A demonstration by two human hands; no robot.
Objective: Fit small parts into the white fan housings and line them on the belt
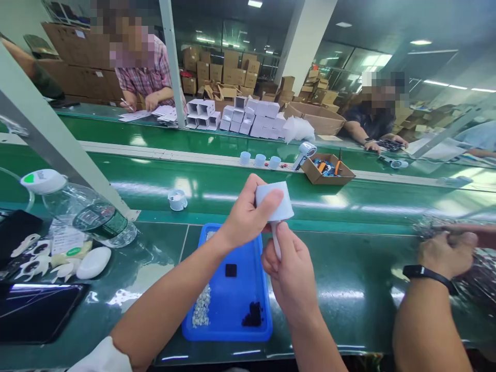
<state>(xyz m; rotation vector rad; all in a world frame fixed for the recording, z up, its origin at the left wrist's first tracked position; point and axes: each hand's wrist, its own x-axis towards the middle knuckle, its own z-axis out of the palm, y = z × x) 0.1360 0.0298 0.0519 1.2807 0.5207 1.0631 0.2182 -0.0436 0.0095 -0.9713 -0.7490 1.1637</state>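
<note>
My left hand is wrapped round a pale blue, cup-shaped plastic part, thumb along its side. Below it, my right hand grips a slim white handle-like piece that meets the underside of the part. Whether the two pieces are joined I cannot tell. Both hands are above the right side of a blue tray. In the tray lie a heap of small whitish pieces, a black square and a cluster of small black pieces.
Left stand a plastic bottle, white plastic parts and a dark tablet-like device. Across the green belt are blue cups and a cardboard box with tools. A co-worker's hand is close on the right, by a wire bundle.
</note>
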